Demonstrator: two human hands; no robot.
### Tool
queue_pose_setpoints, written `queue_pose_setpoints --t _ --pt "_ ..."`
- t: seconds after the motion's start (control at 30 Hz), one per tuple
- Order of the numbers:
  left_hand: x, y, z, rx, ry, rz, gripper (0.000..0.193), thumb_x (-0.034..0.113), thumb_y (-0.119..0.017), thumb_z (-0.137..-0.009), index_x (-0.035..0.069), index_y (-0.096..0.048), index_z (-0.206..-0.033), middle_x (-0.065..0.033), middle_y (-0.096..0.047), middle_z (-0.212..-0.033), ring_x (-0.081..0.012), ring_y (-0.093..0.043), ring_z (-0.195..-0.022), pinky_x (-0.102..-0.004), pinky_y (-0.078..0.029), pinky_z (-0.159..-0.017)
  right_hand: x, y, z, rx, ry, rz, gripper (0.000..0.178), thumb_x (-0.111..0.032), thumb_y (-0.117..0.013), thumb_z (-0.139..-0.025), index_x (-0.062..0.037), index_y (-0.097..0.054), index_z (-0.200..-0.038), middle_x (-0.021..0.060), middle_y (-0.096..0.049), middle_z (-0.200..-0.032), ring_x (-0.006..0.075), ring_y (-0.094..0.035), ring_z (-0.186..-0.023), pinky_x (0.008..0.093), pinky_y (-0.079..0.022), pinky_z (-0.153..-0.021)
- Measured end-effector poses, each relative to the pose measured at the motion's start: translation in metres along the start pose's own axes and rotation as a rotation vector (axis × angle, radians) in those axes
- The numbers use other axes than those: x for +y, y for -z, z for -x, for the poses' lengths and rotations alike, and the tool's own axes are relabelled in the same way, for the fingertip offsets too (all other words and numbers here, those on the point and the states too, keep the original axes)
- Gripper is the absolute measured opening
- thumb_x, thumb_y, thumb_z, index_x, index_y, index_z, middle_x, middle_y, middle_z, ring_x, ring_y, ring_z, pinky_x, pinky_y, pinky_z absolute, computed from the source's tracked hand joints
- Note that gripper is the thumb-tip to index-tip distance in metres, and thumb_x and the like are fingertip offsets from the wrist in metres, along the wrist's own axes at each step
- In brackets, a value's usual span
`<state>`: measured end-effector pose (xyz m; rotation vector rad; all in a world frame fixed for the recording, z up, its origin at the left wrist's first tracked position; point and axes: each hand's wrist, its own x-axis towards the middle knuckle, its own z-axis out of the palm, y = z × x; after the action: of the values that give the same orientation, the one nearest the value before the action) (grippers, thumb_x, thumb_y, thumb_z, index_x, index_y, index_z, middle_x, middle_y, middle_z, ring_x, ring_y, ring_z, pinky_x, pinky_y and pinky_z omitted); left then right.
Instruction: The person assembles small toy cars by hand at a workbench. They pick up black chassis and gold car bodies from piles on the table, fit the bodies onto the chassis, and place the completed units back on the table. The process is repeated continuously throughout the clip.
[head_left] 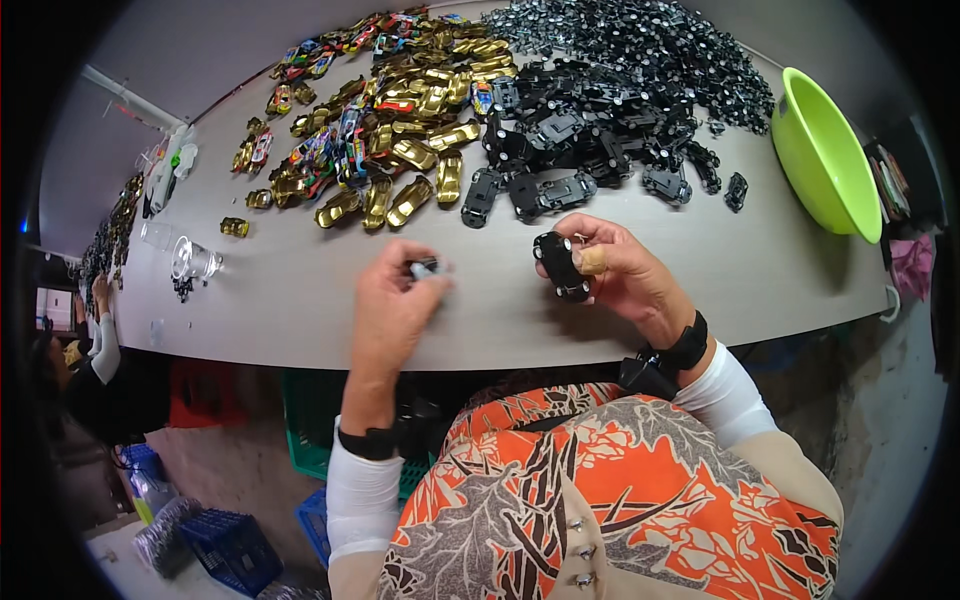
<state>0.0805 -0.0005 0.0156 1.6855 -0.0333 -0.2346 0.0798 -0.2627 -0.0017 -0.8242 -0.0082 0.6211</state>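
My right hand [625, 275], with a tan strip wrapped round its thumb, grips a small black toy car chassis [561, 266]. The wheels at the chassis's corners show pale hubs. To its left, my left hand [393, 300] is closed on a small grey and dark part [424, 268]; fingers cover most of it, so its kind is unclear. Both hands are just above the near part of the table [480, 335], apart from each other. Beyond them lie a heap of gold toy car bodies [412, 152] and a heap of black chassis [565, 130].
Small dark and clear parts [640, 40] are piled at the back. A lime green basin [825, 155] stands tilted at the right. Clear plastic cups [192, 260] lie at the left, by small black bits. Another person's arm [106, 345] reaches the table's far left.
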Motion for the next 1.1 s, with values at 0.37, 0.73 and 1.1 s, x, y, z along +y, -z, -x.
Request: queue_pose_setpoints --t 0.37,0.73,1.1 --pt "-0.007 -0.066 0.005 -0.148 0.178 0.546 0.013 0.006 -0.062 -0.082 0.000 -0.058 -0.094 -0.0028 -0.061 -0.077 -0.0053 -0.053 -0.056 -0.0174 -0.043 -0.046 0.024 -0.038 0.007 0.301 0.499 0.965 0.027 -0.002 -0.067 -0.072 0.0000 -0.055 -0.096 0.0006 -0.051 -0.082 0.0042 -0.046 -0.063 0.0202 -0.039 -0.054" --pt "-0.025 -0.058 -0.009 -0.013 0.146 0.610 0.009 0.008 -0.055 -0.085 0.001 -0.055 -0.091 -0.0095 -0.063 -0.081 -0.0158 -0.061 -0.068 -0.0315 -0.055 -0.061 0.013 -0.018 0.022 -0.069 0.557 1.027 0.010 0.006 -0.058 -0.070 -0.0011 -0.052 -0.073 0.0063 -0.058 -0.072 0.0175 -0.056 -0.066 0.0266 -0.045 -0.061" --pt "-0.014 -0.039 0.007 0.061 0.162 0.660 0.009 0.012 -0.050 -0.085 0.006 -0.044 -0.084 -0.0229 -0.062 -0.092 -0.0307 -0.065 -0.083 -0.0391 -0.055 -0.072 0.024 -0.032 0.022 -0.148 0.380 1.666 0.024 -0.007 -0.066 -0.064 -0.0024 -0.049 -0.081 0.0135 -0.050 -0.084 0.0330 -0.056 -0.066 0.0425 -0.045 -0.056"
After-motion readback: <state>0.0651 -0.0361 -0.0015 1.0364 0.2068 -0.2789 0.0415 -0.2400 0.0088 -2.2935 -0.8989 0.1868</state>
